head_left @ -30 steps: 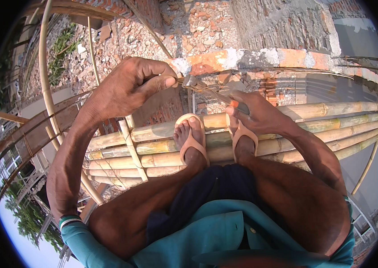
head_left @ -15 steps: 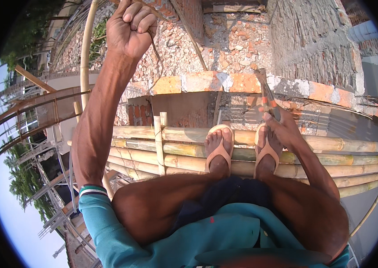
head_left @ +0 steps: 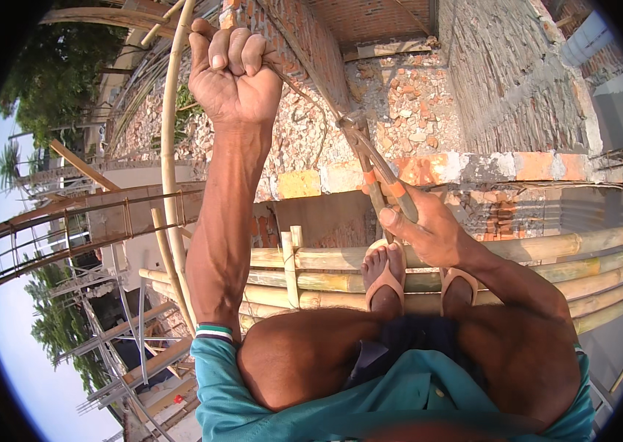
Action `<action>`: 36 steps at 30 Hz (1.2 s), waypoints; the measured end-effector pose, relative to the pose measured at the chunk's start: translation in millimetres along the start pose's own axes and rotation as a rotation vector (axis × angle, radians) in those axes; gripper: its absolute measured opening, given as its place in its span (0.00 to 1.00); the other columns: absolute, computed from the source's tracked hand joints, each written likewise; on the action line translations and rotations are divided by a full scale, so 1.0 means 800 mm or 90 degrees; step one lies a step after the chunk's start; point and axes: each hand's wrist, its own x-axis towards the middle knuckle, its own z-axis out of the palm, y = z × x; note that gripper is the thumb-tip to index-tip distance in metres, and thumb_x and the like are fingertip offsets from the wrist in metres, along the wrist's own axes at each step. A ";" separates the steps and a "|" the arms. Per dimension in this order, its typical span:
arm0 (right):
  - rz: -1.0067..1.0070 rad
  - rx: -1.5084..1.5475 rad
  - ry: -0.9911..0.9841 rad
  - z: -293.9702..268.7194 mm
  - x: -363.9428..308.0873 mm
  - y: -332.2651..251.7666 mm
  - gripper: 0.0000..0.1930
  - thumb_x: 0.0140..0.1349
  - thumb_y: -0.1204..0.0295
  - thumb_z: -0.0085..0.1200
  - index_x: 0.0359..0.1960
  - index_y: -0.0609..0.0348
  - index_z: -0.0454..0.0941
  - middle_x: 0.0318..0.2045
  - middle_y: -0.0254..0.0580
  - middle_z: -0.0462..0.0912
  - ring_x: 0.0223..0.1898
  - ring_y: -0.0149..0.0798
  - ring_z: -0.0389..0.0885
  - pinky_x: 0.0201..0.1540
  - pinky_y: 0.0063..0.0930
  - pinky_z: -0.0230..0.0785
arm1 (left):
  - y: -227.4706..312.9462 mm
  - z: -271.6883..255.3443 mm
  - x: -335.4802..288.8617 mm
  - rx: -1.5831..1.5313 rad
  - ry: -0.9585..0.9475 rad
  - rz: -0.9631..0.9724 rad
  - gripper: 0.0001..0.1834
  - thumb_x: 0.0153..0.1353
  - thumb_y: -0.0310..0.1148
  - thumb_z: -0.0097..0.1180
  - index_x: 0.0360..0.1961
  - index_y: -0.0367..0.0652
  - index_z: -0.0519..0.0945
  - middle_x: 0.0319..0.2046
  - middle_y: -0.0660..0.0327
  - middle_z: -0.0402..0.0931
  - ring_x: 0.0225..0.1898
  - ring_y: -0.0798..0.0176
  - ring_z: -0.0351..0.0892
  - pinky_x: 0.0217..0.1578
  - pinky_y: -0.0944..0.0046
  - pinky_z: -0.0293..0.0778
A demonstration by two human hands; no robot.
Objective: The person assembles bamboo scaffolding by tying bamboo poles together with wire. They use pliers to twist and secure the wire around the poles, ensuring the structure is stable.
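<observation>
My left hand [head_left: 238,81] is raised at the upper left, its fingers curled tightly around a thin brown wire [head_left: 298,90]. From this fist the wire slants down to the right, and a loose curved length of it hangs over the rubble. Lower and to the right, my right hand [head_left: 433,227] grips long-handled pincers [head_left: 370,156] with orange bands on their handles. Their jaws point up and away from me and meet the wire's slanting end; whether they bite on it is too small to tell.
My sandalled feet [head_left: 385,278] rest on a platform of bamboo poles [head_left: 326,280]. Beyond it runs a brick wall edge [head_left: 422,169], with broken brick rubble [head_left: 407,103] behind. An upright bamboo pole [head_left: 171,140] and a rebar frame [head_left: 83,214] stand to my left.
The pincers have swung left and up to the wire, with my right hand following. In the picture, my left fist sits further right and slightly lower; the whole view has shifted.
</observation>
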 end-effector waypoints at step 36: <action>-0.062 -0.270 0.085 -0.015 -0.028 0.028 0.20 0.70 0.67 0.59 0.54 0.74 0.72 0.37 0.65 0.81 0.38 0.67 0.82 0.40 0.47 0.73 | -0.025 -0.006 -0.054 0.843 0.297 0.020 0.14 0.78 0.39 0.50 0.51 0.40 0.78 0.39 0.56 0.80 0.39 0.64 0.78 0.43 0.60 0.78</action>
